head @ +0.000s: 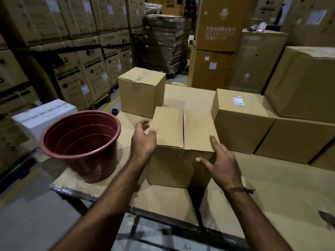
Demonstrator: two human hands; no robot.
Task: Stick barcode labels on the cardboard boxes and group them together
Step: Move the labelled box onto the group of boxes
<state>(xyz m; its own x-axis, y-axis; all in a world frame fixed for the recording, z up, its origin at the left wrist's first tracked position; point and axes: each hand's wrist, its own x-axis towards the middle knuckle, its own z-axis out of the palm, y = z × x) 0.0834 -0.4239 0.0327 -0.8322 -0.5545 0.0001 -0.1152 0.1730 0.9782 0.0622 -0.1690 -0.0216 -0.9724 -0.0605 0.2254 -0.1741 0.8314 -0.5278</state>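
On the cardboard-covered table (272, 187), both hands flank a taped cardboard box (181, 140), left hand (143, 140) seemingly touching its corner, right hand (221, 163) spread against its front.

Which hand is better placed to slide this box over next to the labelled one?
Left hand, probably: it sits at the near box's left edge, so pushing moves it toward the labelled box on the right.

Both arms reach forward, bare to the elbow. Left hand (143, 140) loosely curled, thumb out to the right. Right hand (220, 164) flat, fingers spread straight, a bracelet (239, 190) round the wrist.
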